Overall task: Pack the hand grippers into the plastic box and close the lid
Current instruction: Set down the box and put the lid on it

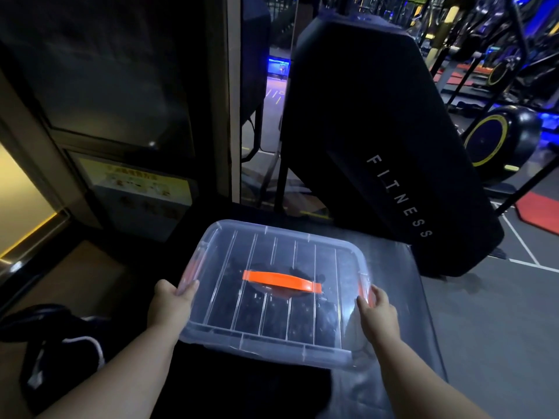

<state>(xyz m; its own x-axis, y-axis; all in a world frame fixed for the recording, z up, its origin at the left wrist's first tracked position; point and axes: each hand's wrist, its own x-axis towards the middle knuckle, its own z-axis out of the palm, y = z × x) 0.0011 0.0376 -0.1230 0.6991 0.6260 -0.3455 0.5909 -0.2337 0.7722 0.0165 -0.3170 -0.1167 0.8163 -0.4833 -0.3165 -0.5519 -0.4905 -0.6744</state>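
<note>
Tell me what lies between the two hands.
Head view: the plastic box, lid on, fills the gap between the left hand and right hand, which grip its ends; its orange handle sits midway.

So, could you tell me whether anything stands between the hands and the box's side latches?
Nothing visible does. The left hand grips the plastic box at its left latch, the right hand at its right latch, and the lid already sits on top.

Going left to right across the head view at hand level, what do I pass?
Dark garment with white cord → left hand holding the plastic box → orange handle → right hand holding the box's other end.
</note>
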